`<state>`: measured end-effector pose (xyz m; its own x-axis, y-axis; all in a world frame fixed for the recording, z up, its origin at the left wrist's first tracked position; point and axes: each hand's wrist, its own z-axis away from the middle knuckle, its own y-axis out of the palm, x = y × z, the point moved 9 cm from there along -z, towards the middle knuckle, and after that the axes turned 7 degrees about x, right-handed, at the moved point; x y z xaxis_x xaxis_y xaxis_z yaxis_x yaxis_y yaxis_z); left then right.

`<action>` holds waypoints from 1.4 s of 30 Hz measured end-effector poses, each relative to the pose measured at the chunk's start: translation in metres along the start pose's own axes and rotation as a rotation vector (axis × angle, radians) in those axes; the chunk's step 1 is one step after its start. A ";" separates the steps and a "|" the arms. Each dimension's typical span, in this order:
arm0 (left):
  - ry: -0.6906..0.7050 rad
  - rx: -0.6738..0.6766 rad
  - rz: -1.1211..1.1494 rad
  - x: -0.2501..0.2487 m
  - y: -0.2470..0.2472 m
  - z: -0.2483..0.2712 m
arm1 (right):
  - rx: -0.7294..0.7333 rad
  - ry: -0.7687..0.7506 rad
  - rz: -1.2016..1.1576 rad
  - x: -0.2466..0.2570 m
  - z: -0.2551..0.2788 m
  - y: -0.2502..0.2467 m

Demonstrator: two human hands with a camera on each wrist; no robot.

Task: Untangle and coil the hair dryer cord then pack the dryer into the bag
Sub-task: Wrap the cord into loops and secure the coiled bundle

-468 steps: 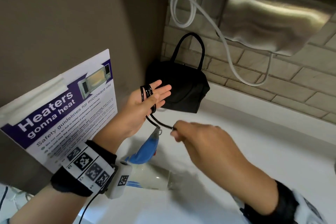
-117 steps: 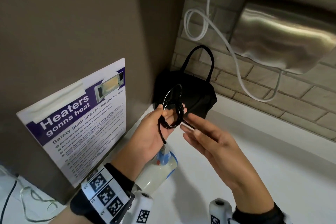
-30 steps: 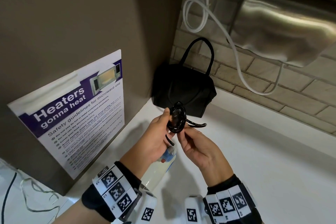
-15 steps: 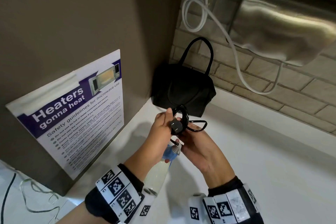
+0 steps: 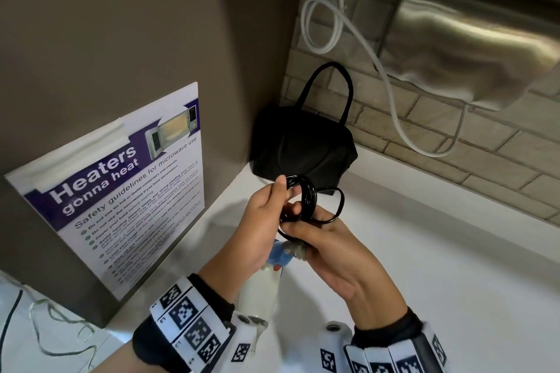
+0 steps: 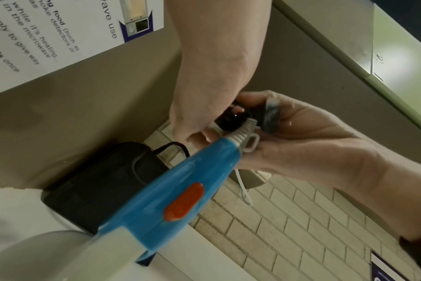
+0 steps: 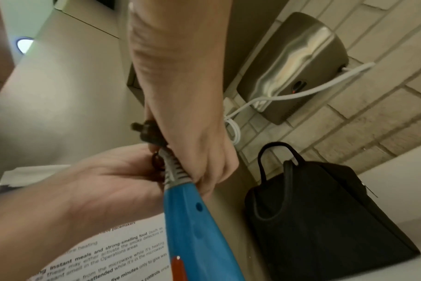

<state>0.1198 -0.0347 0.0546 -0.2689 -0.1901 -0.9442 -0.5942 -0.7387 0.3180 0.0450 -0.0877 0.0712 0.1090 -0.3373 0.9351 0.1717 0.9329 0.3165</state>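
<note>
The black cord (image 5: 304,198) is wound into a small coil held above the counter, with one loose loop sticking out to the right. My left hand (image 5: 281,200) pinches the coil's left side between thumb and fingers. My right hand (image 5: 303,233) curls round the coil's bottom, and the plug (image 6: 269,117) lies in its palm. The hair dryer (image 5: 260,288), white body with a blue handle (image 6: 180,190), hangs below both hands by its grey strain relief (image 7: 173,171). The black bag (image 5: 303,145) stands in the corner behind, with its handles up; whether it is zipped is unclear.
A microwave safety poster (image 5: 121,191) is stuck on the brown panel at the left. A steel hand dryer (image 5: 472,48) with a white cable (image 5: 388,85) hangs on the brick wall above the white counter (image 5: 439,251). Thin wires (image 5: 45,327) lie at the lower left.
My right hand has closed in under the coil, and the plug seen in front of the coil half a second ago is now covered by my fingers. The bag has not moved.
</note>
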 end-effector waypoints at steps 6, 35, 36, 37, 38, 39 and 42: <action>0.027 -0.047 0.196 -0.007 -0.018 -0.003 | 0.091 0.056 0.121 0.004 0.018 0.007; 0.068 -0.171 0.601 -0.021 -0.042 -0.005 | 0.065 0.022 0.701 0.008 0.042 0.016; 0.068 -0.165 0.614 -0.023 -0.045 -0.005 | 0.044 0.024 0.698 0.007 0.044 0.010; 0.070 -0.156 0.621 -0.025 -0.047 -0.005 | 0.029 0.036 0.686 0.003 0.046 0.003; 0.068 -0.145 0.624 -0.026 -0.047 -0.004 | 0.016 0.058 0.670 -0.001 0.049 -0.003; 0.063 -0.135 0.627 -0.026 -0.046 -0.004 | 0.004 0.085 0.662 -0.006 0.051 -0.009; 0.019 -0.110 0.637 -0.023 -0.037 -0.001 | -0.030 0.126 0.712 -0.014 0.054 -0.024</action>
<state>0.1488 -0.0039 0.0642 -0.5296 -0.6236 -0.5750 -0.2414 -0.5391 0.8069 -0.0134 -0.0980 0.0588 0.3163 0.3371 0.8868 0.0439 0.9286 -0.3686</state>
